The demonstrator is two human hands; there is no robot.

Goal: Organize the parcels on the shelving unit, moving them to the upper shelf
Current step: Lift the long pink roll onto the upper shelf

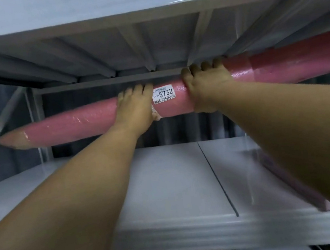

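Grey steel shelving [168, 189]: long pink film-wrapped roll [80, 123], likely light, slick, bendy; both hands' fingers [134, 91] curl over mid-length, label [163, 94] between, right hand [207, 86] at three o'clock of left hand [135, 110].

Long parcel [177, 100] between lower shelf [168, 187] and upper shelf [102, 9], seemingly held aloft

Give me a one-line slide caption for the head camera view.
Both hands, left hand and right hand, grip a long pink wrapped parcel between two grey shelves.
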